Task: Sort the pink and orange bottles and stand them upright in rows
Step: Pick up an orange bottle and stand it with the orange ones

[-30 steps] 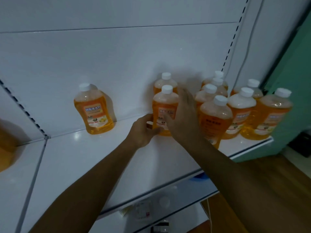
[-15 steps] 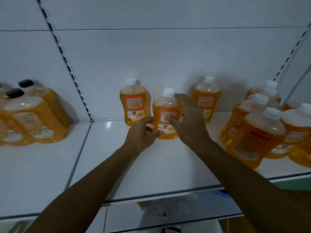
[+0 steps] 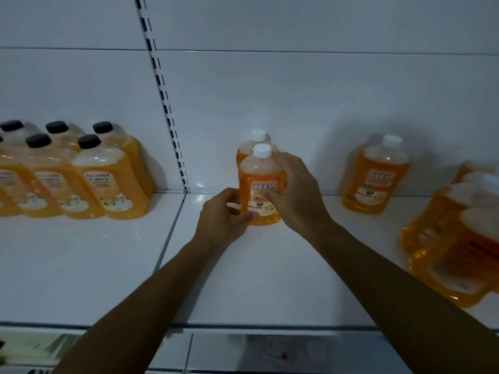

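Both hands, left hand [image 3: 224,215] and right hand [image 3: 293,190], curled round upright orange bottle [image 3: 258,184] at centre frame, glossy white shelf [image 3: 243,279], white slotted back panel [image 3: 297,90], black-capped bottles [image 3: 81,174] left.

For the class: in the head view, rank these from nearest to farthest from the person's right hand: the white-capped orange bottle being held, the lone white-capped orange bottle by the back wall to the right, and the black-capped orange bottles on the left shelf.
1. The held white-capped orange bottle, in the right hand, centre.
2. The lone white-capped orange bottle, right, against the back wall.
3. The black-capped orange bottles, far left, past the upright.
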`<state>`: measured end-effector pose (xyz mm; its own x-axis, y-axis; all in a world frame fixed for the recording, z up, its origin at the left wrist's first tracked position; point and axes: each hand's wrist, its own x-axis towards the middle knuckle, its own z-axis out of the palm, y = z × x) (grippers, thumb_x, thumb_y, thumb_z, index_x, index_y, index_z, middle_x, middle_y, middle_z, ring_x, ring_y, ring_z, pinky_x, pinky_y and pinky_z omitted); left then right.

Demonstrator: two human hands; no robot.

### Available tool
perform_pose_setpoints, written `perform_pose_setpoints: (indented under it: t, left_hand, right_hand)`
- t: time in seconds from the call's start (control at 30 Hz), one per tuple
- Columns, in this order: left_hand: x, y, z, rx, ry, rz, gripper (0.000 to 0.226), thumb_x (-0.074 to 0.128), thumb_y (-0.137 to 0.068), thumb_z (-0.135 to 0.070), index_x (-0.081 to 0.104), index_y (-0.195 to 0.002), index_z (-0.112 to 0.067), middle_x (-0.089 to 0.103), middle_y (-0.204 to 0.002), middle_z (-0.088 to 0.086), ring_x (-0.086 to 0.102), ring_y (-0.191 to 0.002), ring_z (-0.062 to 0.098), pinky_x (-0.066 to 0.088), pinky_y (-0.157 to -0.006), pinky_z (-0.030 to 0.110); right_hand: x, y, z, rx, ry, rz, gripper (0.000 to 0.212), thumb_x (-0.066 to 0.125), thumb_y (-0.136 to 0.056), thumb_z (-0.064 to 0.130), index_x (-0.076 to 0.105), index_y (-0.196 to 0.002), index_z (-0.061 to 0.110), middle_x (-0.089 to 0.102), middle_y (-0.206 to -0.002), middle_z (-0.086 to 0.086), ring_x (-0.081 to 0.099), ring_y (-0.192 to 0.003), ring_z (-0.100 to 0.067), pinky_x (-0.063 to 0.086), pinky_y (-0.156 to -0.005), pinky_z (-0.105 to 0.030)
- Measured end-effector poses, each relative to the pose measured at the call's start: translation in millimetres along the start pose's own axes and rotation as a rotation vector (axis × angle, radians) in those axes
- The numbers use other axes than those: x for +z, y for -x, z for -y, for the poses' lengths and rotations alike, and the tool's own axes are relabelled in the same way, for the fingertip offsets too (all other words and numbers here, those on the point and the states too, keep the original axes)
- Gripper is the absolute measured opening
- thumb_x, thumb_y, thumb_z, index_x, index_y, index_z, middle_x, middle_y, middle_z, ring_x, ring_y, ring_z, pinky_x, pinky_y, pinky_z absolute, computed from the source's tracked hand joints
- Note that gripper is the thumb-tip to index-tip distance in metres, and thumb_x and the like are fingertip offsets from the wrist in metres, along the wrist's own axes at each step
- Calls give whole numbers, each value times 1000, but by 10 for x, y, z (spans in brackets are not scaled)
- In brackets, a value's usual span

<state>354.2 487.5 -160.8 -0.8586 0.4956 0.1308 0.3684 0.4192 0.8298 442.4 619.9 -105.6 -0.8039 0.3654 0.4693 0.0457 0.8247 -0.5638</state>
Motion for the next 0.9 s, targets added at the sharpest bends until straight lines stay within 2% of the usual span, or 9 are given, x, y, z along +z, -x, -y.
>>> perform_pose_setpoints:
  t: [0.13, 0.27, 0.33, 0.43, 0.5, 0.57, 0.63, 0.73, 0.9]
  left_hand:
    - [7, -11, -33, -36, -21, -11, 45, 78, -78, -36, 55, -114, -22, 63, -107, -8, 65, -84, 12, 50, -69, 19]
    - [-18, 38, -43, -49, -262, -82, 40, 76, -75, -49, 46, -83, -24, 59, -79, -9, 59, -66, 10, 45, -58, 22]
    - [-26, 130, -32, 21, -355, -64, 38, 71, -79, -53, 43, -70, -29, 55, -66, -14, 54, -57, 8, 38, -53, 20]
    - [84, 289, -53, 211, -319, 32, 38, 62, -83, -57, 47, -63, -29, 59, -63, -11, 57, -56, 7, 45, -56, 23]
    - [230, 367, -145, 303, -266, 124, 43, 52, -82, -65, 55, -69, -24, 62, -68, -6, 59, -60, 8, 54, -61, 30]
    - [407, 386, -282, 353, -206, 190, 39, 54, -86, -57, 60, -78, -19, 65, -76, -5, 61, -68, 8, 57, -68, 34]
    - [570, 370, -428, 373, -155, 240, 27, 61, -89, -45, 63, -96, -20, 67, -92, -8, 61, -79, 5, 56, -74, 28]
    - [769, 292, -602, 363, -97, 291, 42, 64, -89, -41, 56, -125, -21, 61, -114, -10, 58, -94, 3, 50, -80, 20]
    - [1013, 116, -840, 240, 52, 356, 62, 64, -90, -40, 39, -144, -23, 51, -139, -5, 55, -111, 8, 50, -88, 27]
  right_hand:
    - [2, -48, -15, 5, -13, 7, 74, 73, -83, 30, 35, -145, 17, 44, -145, -3, 44, -131, -20, 38, -109, -40]
    - [-26, -2, -36, -14, -24, 10, 75, 73, -84, 33, 34, -146, 18, 44, -145, -1, 45, -131, -18, 38, -107, -37]
    - [-80, 44, -70, -8, -30, -13, 71, 71, -85, 34, 35, -145, 17, 45, -144, -2, 45, -129, -17, 38, -104, -32]
    - [-231, 100, -175, 42, 16, -76, 66, 68, -88, 31, 36, -145, 16, 43, -145, -2, 42, -131, -17, 41, -106, -34]
    - [-360, 128, -268, 75, 58, -139, 63, 66, -89, 26, 37, -144, 16, 43, -144, -4, 42, -131, -18, 42, -106, -37]
    - [-507, 144, -350, 104, 92, -197, 59, 66, -90, 23, 39, -142, 14, 43, -142, -6, 42, -131, -20, 40, -107, -33]
    - [-656, 157, -430, 144, 135, -228, 59, 65, -90, 23, 38, -142, 13, 42, -143, -7, 39, -132, -20, 32, -105, -24]
    - [-835, 196, -531, 221, 144, -256, 62, 66, -89, 21, 36, -143, 12, 39, -144, -7, 37, -133, -21, 28, -102, -23]
    - [-1002, 257, -697, 389, 82, -309, 70, 65, -90, 17, 27, -148, 14, 32, -147, -7, 37, -134, -24, 35, -107, -33]
